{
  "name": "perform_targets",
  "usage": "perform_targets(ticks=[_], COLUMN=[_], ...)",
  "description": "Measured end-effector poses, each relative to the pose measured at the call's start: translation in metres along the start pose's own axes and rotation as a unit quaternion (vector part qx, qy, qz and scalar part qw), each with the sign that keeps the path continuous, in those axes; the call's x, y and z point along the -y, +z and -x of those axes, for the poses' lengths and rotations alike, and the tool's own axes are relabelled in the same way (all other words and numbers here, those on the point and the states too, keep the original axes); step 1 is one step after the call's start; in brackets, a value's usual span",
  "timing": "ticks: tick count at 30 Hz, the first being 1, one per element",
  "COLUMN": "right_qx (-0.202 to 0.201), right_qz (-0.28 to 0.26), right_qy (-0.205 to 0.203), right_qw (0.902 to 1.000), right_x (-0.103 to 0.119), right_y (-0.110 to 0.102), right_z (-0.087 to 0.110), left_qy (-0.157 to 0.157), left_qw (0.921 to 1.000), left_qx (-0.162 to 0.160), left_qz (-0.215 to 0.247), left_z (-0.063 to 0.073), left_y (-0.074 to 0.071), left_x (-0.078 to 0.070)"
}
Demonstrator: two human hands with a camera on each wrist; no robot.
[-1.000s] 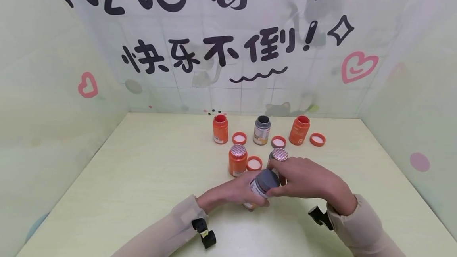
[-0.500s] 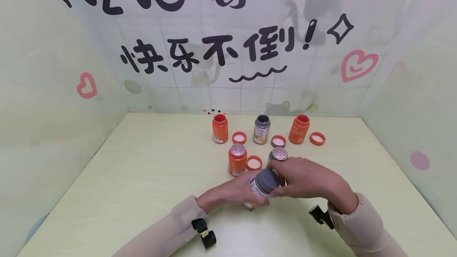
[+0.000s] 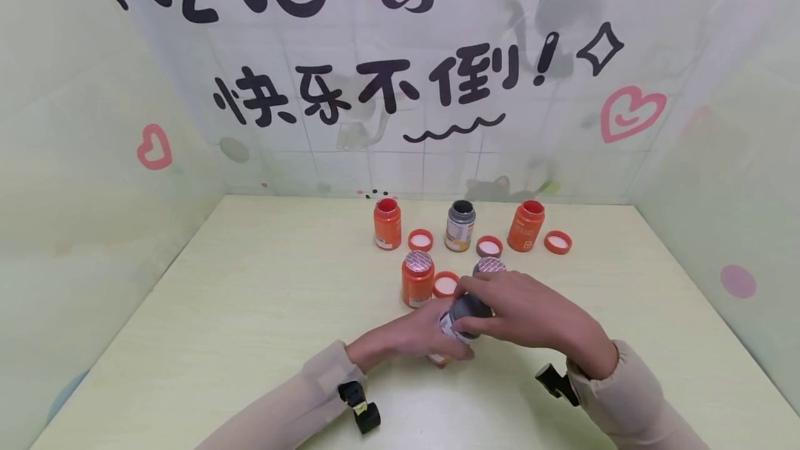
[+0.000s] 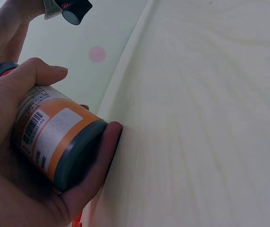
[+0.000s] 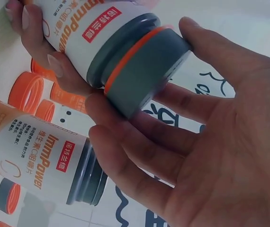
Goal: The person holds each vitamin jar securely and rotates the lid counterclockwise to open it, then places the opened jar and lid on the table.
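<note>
A dark grey supplement bottle (image 4: 54,130) with a white and orange label leans in my left hand (image 3: 417,330), whose fingers grip its body. My right hand (image 3: 531,307) reaches over its top and pinches the grey cap (image 5: 147,71) between thumb and fingertips. An orange ring shows under the cap in the right wrist view. Just beyond my right hand stands another grey bottle (image 5: 35,153), capless, its foil seal (image 3: 490,264) showing; the hand partly hides it in the head view. An orange foil-sealed bottle (image 3: 417,282) and an upturned orange cap (image 3: 446,284) stand beyond my left hand.
At the back are an orange bottle (image 3: 387,226), a grey bottle (image 3: 460,229) and another orange bottle (image 3: 526,228), all uncapped. Beside them lie upturned caps: two orange (image 3: 421,239) and one grey (image 3: 489,247). A printed sheet (image 3: 350,165) hangs behind the table.
My right hand has shifted slightly left, its fingers and thumb moving further over the grey cap. My left hand and the bottle have stayed almost in place.
</note>
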State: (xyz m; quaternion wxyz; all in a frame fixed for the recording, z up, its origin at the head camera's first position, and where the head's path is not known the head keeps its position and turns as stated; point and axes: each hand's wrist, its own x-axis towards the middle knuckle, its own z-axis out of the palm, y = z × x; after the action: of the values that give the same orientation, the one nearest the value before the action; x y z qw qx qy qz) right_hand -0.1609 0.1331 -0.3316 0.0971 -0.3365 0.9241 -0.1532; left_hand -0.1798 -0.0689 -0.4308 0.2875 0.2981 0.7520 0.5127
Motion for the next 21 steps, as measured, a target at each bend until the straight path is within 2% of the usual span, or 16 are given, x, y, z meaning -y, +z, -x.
perform_targets(ticks=[5,13,21], right_qx=[0.004,0.043,0.046], right_qz=[-0.01,-0.045,-0.043], right_qy=[0.012,0.05,0.043], right_qw=[0.9999,0.9968,0.9971], right_x=[-0.0017,-0.005,-0.0079], right_y=[-0.0014,-0.0058,-0.0061], right_z=[0.0014,0.0014,0.0024], left_qy=[0.008,0.015,0.007], left_qw=[1.0,0.9998,1.0], left_qx=[0.003,0.002,-0.003], left_qz=[-0.002,-0.01,-0.006], left_z=[-0.0012,-0.0016,-0.0021], left_y=[-0.0001,-0.0003,0.0004], left_x=[-0.0001,0.0004,0.0015])
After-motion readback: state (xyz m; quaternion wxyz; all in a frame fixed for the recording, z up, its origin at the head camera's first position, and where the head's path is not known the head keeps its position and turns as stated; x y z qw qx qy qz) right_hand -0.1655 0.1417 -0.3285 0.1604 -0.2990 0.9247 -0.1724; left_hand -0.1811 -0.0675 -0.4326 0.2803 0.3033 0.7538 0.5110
